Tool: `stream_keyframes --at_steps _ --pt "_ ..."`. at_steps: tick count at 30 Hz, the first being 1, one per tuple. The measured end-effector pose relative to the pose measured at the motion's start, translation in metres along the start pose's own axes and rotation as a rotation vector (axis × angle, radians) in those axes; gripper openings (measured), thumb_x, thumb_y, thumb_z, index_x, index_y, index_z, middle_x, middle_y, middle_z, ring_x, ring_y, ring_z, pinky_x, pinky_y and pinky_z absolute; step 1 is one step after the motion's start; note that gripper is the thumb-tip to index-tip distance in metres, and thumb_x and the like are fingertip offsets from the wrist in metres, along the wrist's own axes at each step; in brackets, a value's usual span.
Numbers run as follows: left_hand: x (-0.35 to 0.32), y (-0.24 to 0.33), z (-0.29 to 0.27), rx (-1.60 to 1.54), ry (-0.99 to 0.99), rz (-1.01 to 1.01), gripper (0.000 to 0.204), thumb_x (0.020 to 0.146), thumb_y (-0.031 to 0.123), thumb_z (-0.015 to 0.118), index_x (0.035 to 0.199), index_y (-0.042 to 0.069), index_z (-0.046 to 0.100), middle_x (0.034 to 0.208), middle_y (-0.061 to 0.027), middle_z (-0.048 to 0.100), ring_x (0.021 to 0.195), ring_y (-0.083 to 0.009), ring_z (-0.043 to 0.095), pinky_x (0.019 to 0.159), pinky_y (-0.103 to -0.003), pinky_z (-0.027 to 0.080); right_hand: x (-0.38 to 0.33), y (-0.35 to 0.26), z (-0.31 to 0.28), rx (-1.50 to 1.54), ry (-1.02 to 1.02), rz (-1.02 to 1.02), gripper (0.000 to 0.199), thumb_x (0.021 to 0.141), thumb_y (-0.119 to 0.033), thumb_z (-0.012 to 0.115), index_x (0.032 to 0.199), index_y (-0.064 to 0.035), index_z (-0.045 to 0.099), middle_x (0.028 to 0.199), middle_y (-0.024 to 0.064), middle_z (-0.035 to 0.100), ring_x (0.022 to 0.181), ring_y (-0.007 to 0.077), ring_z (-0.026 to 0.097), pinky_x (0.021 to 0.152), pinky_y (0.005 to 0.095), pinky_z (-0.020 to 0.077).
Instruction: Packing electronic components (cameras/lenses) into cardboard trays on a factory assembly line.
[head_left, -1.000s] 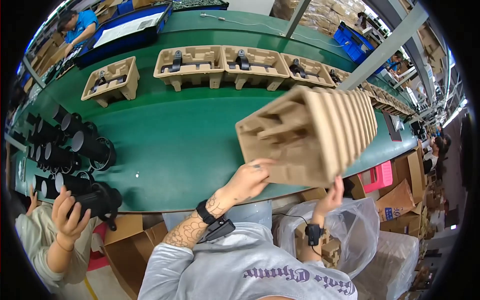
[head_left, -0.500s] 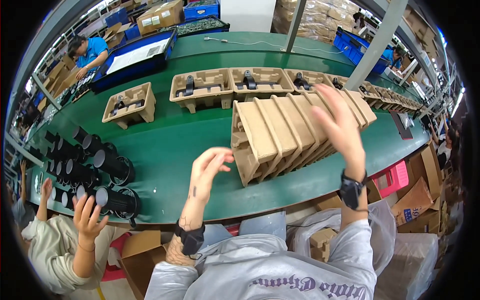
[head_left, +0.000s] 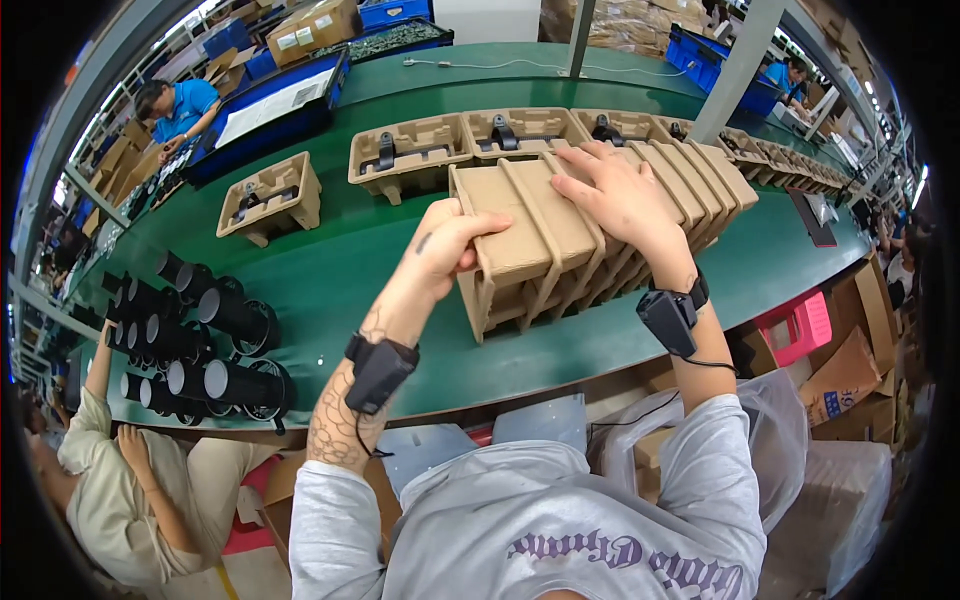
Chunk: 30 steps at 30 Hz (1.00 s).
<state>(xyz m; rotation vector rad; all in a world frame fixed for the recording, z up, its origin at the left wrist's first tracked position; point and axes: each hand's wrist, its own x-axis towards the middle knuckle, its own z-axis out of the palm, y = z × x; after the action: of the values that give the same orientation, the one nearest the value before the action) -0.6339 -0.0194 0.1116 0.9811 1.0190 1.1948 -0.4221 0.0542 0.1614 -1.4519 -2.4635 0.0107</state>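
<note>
Tan pulp stack [head_left: 540, 240]: nested trays, ribbed side up on my green counter [head_left: 370, 285], at 2 o'clock in my view. A second ago I had it tilted, its hollow showing; half a second ago it lay here with neither of my hands on it. Now both touch it.
Neighbour's hand [head_left: 130, 447]: at 8 o'clock, resting low on the lap; half a second ago it was raised by the black cylinders [head_left: 240, 385].
Left hand [head_left: 445, 240]: clamped on the stack's 9 o'clock end, thumb flat on the upper face, fingers curled round the edge.
Right hand [head_left: 620, 200]: laid open across the top, fingers a little apart, palm down.
Wrist devices [head_left: 382, 375]: two, black, one on each of my wrists.
Stack count: one stack, six trays at least; the ribs crowd too tightly for more certainty.
Lone tray [head_left: 262, 222]: one, at 10 o'clock, a black part inside.
Tray row [head_left: 415, 182]: from 12 o'clock towards 2; three hold clearly visible black parts, more recede beyond.
Cylinders: at 9 o'clock, four in the nearest row; the others overlap.
</note>
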Motion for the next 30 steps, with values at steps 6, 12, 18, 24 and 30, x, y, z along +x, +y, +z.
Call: stream_keyframes --at_steps 6,12,18,24,30 --pt "-0.029 0.019 -0.030 -0.003 0.207 0.173 0.021 0.073 0.013 0.065 0.088 -0.001 0.061 0.063 -0.0013 0.057 0.037 -0.0030 0.036 0.035 -0.018 0.026 0.001 0.017 0.004 -0.007 0.085 0.048 0.054 0.086 -0.049 0.046 0.130 -0.0179 0.051 0.137 0.0117 0.044 0.127 0.0297 0.041 0.103 0.0579 0.0225" --pt "-0.056 0.064 -0.004 0.515 0.222 0.250 0.021 0.076 0.018 0.058 0.086 -0.001 0.059 0.061 -0.0038 0.055 0.043 -0.0103 0.044 0.038 -0.027 0.033 0.016 0.034 0.010 0.030 0.094 0.184 0.058 0.084 -0.049 0.048 0.128 -0.0114 0.053 0.134 0.0097 0.048 0.125 0.0305 0.044 0.102 0.0496 0.0281" --pt "0.061 -0.039 -0.077 1.359 0.280 0.191 0.030 0.073 0.021 0.055 0.054 -0.002 0.057 0.062 -0.0183 0.061 0.059 -0.0297 0.062 0.058 -0.039 0.049 0.039 0.061 0.013 0.118 0.132 0.150 0.060 0.081 -0.054 0.047 0.127 -0.0149 0.054 0.133 0.0117 0.050 0.124 0.0315 0.044 0.100 0.0606 0.0238" --pt "0.066 -0.048 -0.101 1.704 0.466 0.146 0.016 0.070 0.013 0.061 0.074 -0.002 0.065 0.072 -0.0212 0.064 0.069 -0.0342 0.066 0.059 -0.041 0.053 0.019 0.088 0.007 0.014 0.191 0.094 0.058 0.086 -0.046 0.050 0.126 -0.0033 0.053 0.128 0.0175 0.053 0.118 0.0308 0.050 0.099 0.0358 0.0371" --pt "0.018 -0.028 -0.112 1.869 0.571 -0.008 0.041 0.084 0.040 0.058 0.077 0.000 0.066 0.071 -0.0197 0.065 0.069 -0.0344 0.065 0.061 -0.042 0.052 0.012 0.127 -0.004 0.144 0.220 -0.079 0.052 0.087 -0.042 0.053 0.125 -0.0051 0.054 0.128 0.0160 0.053 0.124 0.0323 0.044 0.103 0.0388 0.0335"
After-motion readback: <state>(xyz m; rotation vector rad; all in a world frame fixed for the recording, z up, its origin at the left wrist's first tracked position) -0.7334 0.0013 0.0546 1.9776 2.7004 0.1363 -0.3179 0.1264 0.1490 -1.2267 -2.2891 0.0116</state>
